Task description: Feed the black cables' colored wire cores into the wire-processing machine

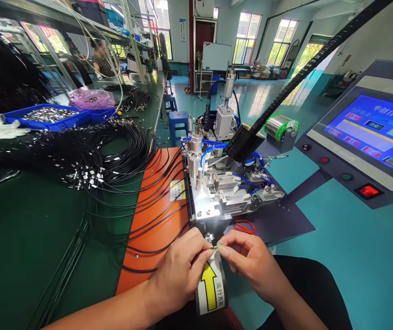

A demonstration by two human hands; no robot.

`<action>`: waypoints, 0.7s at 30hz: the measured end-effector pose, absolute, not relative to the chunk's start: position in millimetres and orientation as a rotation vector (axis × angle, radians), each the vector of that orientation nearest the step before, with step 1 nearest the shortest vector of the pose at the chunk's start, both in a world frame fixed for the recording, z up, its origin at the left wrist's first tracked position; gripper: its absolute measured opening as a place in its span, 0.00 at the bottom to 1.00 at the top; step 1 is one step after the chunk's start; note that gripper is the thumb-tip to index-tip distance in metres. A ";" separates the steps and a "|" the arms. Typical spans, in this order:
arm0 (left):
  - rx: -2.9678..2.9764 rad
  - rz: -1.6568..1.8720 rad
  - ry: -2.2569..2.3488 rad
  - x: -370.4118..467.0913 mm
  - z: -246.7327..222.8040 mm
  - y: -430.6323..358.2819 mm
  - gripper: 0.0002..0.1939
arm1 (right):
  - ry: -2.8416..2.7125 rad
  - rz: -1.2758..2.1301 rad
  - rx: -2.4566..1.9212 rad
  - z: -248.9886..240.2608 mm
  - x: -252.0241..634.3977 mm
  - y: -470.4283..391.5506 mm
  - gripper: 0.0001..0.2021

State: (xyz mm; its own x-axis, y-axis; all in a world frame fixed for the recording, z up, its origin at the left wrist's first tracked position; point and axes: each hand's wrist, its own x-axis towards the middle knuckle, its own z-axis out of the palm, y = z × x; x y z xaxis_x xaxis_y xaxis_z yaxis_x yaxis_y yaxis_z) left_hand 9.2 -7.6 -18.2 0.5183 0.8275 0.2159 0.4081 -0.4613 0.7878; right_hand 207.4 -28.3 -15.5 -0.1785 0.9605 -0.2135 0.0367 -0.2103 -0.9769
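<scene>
Black, slim, round cable (212, 248) is lying crosswise at the far end of the white, yellow-arrowed plate (211, 288); left hand (185, 262) is pinching it, right hand (248, 257) its thin wires (219, 245).

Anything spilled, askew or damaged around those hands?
Nothing looks spilled or damaged. The one loose-looking thing is a red looped item just beyond the right hand, by the soldering machine; its use is unclear. Black cables cross the orange panel loosely, but in a fairly orderly row.
</scene>
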 end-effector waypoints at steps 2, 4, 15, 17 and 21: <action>2.075 0.786 1.002 9.1 -18.0 -7.5 0.10 | -1.261 1.493 -1.287 -15.7 207.6 -28.1 0.06; 2.072 0.776 1.000 9.1 -18.5 -7.5 0.10 | -1.262 1.499 -1.285 -15.9 207.6 -27.9 0.06; 2.075 0.768 0.993 8.4 -18.9 -8.0 0.10 | -1.248 1.531 -1.271 -17.9 208.4 -27.1 0.07; 2.077 0.768 0.992 8.6 -18.8 -7.5 0.11 | -1.255 1.531 -1.276 -18.1 208.6 -27.4 0.07; 2.084 0.759 0.985 8.6 -18.6 -7.1 0.11 | -1.251 1.535 -1.281 -17.4 209.0 -28.2 0.08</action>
State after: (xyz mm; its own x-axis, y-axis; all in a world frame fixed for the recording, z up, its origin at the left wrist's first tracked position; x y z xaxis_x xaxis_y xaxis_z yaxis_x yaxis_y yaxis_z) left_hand 8.6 -7.1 -18.6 0.5391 0.8168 0.2054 0.4071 -0.4662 0.7854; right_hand 209.0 -28.2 -17.4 -0.2045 0.9514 -0.2302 0.0330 -0.2284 -0.9730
